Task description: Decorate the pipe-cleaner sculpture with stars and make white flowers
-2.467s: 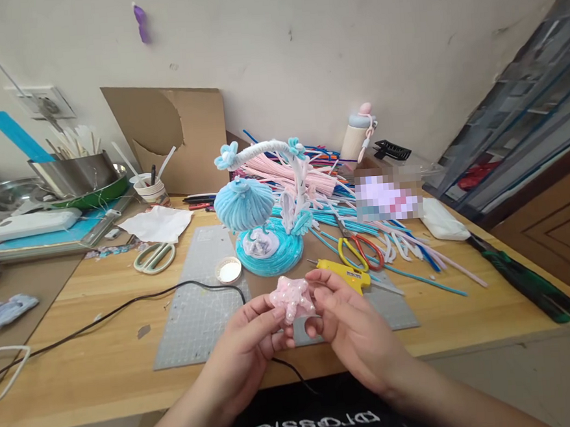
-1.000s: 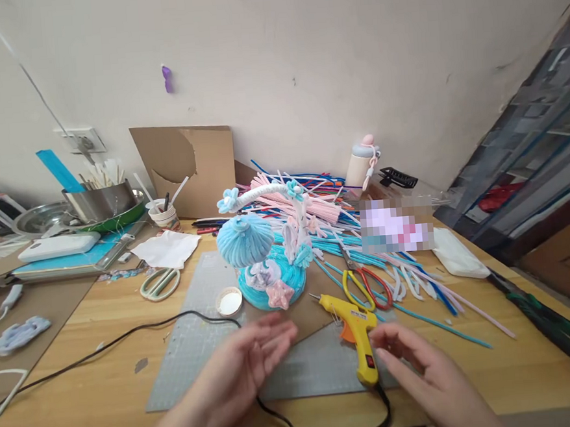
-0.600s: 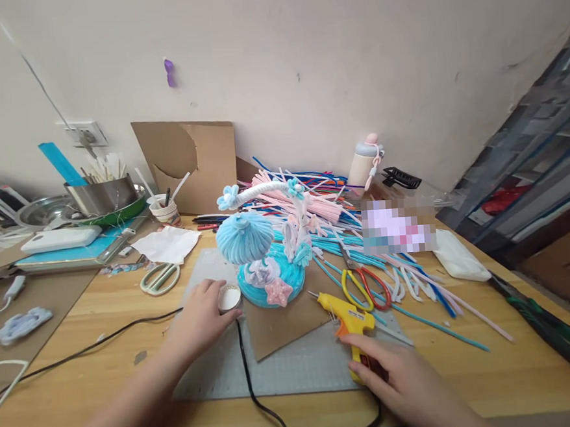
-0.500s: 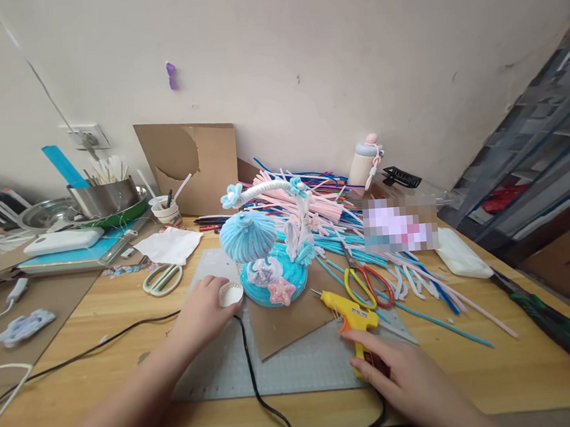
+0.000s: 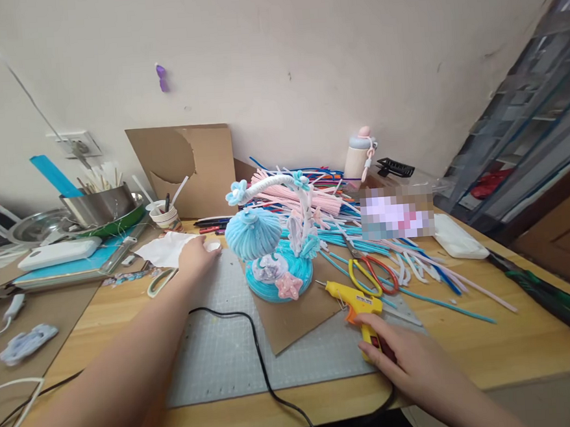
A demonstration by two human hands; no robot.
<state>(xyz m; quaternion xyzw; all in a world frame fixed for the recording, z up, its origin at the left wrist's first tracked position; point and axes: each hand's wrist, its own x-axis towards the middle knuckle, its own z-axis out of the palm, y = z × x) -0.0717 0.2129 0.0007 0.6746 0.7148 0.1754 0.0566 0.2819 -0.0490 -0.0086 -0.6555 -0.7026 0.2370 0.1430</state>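
My left hand [image 5: 194, 257] reaches to the back edge of the grey cutting mat [image 5: 217, 355], its fingers closed on a small white round dish [image 5: 213, 246]. Beside the hand lie a crumpled white tissue [image 5: 164, 249] and pale-handled scissors [image 5: 157, 285], partly covered by my forearm. My right hand [image 5: 396, 349] is wrapped round the handle of a yellow hot glue gun [image 5: 356, 297], which lies on its side with its nozzle to the left. Between the hands a blue pipe-cleaner lamp [image 5: 253, 234] with a hanging shade, flowers and a pink star [image 5: 289, 286] stands on a cardboard sheet [image 5: 293, 327].
Pipe cleaners [image 5: 308, 202] are heaped behind the lamp. Scissors with yellow and red handles [image 5: 375, 277] lie near the glue gun. A black cord [image 5: 258, 345] crosses the mat. A bottle [image 5: 358, 159], a steel pot [image 5: 99, 205] and a paper cup [image 5: 165, 216] stand farther back.
My left hand has moved away from me and slightly left, carrying the white dish to the mat's back edge. My right hand stays at the glue gun. The view has shifted slightly.
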